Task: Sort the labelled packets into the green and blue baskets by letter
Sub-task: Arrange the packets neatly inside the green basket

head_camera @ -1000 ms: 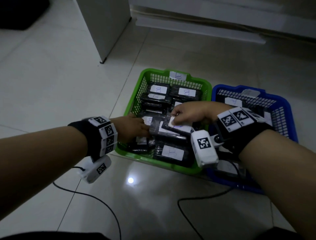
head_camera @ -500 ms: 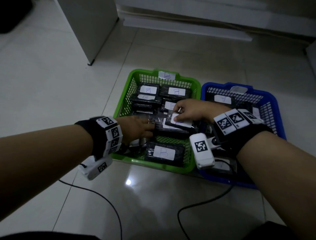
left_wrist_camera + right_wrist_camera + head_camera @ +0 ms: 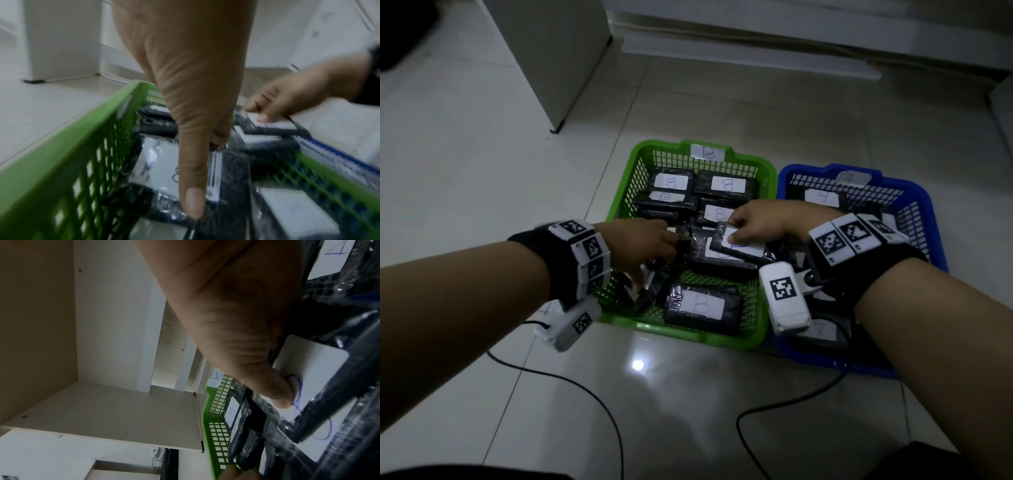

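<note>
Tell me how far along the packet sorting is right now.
Mostly done, it seems: the green basket, tagged B, holds several packets labelled B, and the blue basket holds packets too. In hand: the right hand pinches a packet above the green pile, its letter partly covered; the left hand grips another packet inside the green basket. Left: placing these two. No loose packets show on the floor.
</note>
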Demonstrator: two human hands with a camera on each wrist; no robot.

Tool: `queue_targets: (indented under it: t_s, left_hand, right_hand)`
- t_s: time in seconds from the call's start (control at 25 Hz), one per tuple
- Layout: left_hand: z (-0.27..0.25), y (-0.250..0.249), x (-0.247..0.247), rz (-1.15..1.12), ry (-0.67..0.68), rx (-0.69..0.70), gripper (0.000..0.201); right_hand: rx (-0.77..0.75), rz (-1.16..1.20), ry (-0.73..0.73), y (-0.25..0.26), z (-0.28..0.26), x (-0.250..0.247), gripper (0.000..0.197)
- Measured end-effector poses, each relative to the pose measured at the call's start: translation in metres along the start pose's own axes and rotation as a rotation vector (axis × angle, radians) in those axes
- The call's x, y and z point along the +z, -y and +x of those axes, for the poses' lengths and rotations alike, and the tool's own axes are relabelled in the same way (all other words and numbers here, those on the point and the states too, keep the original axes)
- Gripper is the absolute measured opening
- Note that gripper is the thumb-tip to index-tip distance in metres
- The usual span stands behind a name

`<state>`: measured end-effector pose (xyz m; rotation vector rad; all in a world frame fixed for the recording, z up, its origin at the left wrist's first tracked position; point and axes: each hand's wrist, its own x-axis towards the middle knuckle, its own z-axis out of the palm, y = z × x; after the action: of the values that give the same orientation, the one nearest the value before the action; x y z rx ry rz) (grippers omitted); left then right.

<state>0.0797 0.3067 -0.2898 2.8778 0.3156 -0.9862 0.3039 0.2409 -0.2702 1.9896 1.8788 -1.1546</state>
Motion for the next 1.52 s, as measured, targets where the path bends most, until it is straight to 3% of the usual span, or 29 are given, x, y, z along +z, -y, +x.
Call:
queue_targets:
  t_s: [0.28,0.44,0.68,0.88,1.04,1.16,1.24,1.4,1.52]
  left_hand:
    - [-0.012,0.018,-0.006,-0.248,-0.019,-0.216,0.059]
    - [-0.012,0.013,0.000,-0.351,0.001,-0.260,0.070]
    - [-0.013,0.011,0.002,-0.400,-0.027,-0.282,0.066]
    - [-0.026,0.030,-0.007,-0.580,-0.104,-0.388,0.054]
    - [-0.031,0.034,-0.002,-0.675,-0.047,-0.455,0.044]
    - [-0.028,0.022,0.004,-0.619,0.004,-0.445,0.046]
    - [-0.025,0.014,0.006,-0.501,-0.013,-0.435,0.054]
    - [-0.014,0.002,0.012,-0.341,-0.060,-0.425,0.055]
    - [-0.009,-0.004,0.013,-0.347,-0.048,-0.428,0.048]
  right_hand:
    - [-0.006,-0.023,0.055,0.009,0.009,0.002,0.030]
    - [-0.020,-0.007,0.146,0.016,0.008,0.001,0.026]
    - [0.006,-0.006,0.028,0.021,0.014,0.005,0.028]
    - [0.087,0.371,-0.062,0.023,0.020,0.007,0.018]
    - [0.088,0.435,0.092,0.029,0.020,0.010,0.004]
    - [0.067,0.244,0.207,0.031,0.018,0.009,0.013]
    - [0.054,0.171,0.261,0.034,0.017,0.010,0.009]
    - [0.061,0.137,0.244,0.035,0.018,0.016,0.019]
    - [0.057,0.099,0.257,0.033,0.018,0.015,0.019]
